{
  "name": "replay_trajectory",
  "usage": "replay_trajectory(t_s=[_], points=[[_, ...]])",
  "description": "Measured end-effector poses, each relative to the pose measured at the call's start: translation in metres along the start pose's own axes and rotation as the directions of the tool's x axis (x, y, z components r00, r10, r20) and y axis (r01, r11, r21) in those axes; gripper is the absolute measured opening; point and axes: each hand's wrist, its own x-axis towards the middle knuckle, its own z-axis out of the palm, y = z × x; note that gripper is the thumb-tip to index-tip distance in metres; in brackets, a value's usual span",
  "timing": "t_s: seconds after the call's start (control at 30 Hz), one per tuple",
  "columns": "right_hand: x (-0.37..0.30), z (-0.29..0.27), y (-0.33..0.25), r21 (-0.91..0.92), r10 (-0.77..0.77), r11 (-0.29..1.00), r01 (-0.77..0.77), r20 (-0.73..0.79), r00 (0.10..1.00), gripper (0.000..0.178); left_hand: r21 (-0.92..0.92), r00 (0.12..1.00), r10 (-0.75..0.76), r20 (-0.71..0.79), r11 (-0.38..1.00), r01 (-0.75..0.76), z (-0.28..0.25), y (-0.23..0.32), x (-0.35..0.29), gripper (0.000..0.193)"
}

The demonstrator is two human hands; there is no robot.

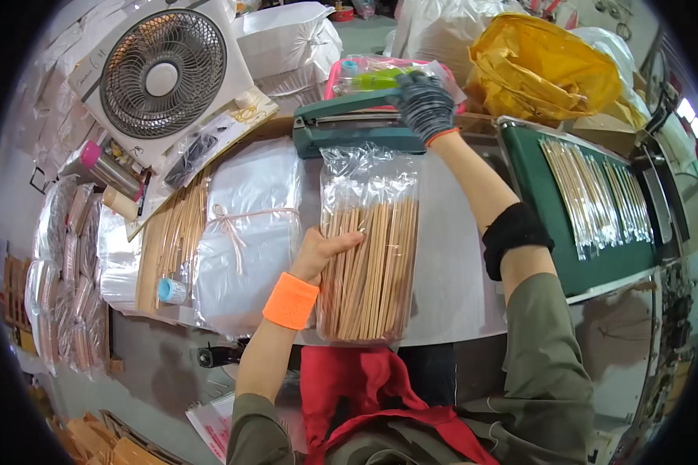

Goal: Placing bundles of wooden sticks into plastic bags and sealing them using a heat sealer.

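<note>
A clear plastic bag of thin wooden sticks lies on the table in front of me, its loose top end at the jaw of a green hand-press bag sealer. My left hand, bare with an orange wristband, grips the bag's left side, thumb across the front and the other fingers mostly hidden. In a grey striped glove, my right hand is closed over the right end of the sealer's press arm. Beside the bag on the left sits a stack of flat clear bags tied with string.
Loose sticks and a blue tape roll lie further left. A fan stands at the back left, near a steel flask. Filled bags rest on a green board at right. Behind are a pink basket and yellow sack.
</note>
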Motion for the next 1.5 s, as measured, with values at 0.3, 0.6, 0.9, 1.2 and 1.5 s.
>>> replay_trajectory(t_s=[0.3, 0.6, 0.9, 1.2, 1.5], points=[[0.065, 0.004, 0.021, 0.375, 0.111, 0.873, -0.311, 0.467, 0.877, 0.034, -0.03, 0.978, -0.194, 0.082, 0.98, 0.197, -0.024, 0.01, 0.145, 0.032], [-0.056, 0.078, 0.048, 0.644, 0.183, 0.626, -0.439, 0.426, 0.886, 0.029, 0.084, 0.872, 0.268, -0.41, 0.963, -0.257, -0.047, -0.033, 0.106, 0.058], [-0.063, 0.03, 0.029, 0.345, 0.327, 0.712, -0.612, 0.608, 0.723, 0.047, 0.542, 0.928, -0.055, -0.368, 0.798, 0.262, -0.081, -0.012, -0.287, 0.027], [-0.113, -0.015, -0.115, 0.366, 0.261, 0.702, -0.611, 0.666, 0.699, 0.083, 0.91, 0.741, -0.634, -0.223, 0.138, 0.392, -0.071, -0.125, -0.479, 0.048], [-0.176, -0.204, -0.221, 0.292, -0.024, -0.549, -0.783, 0.931, 0.364, 0.05, 0.928, 0.934, -0.312, -0.174, 0.266, 0.262, -0.041, -0.143, -0.461, 0.054]])
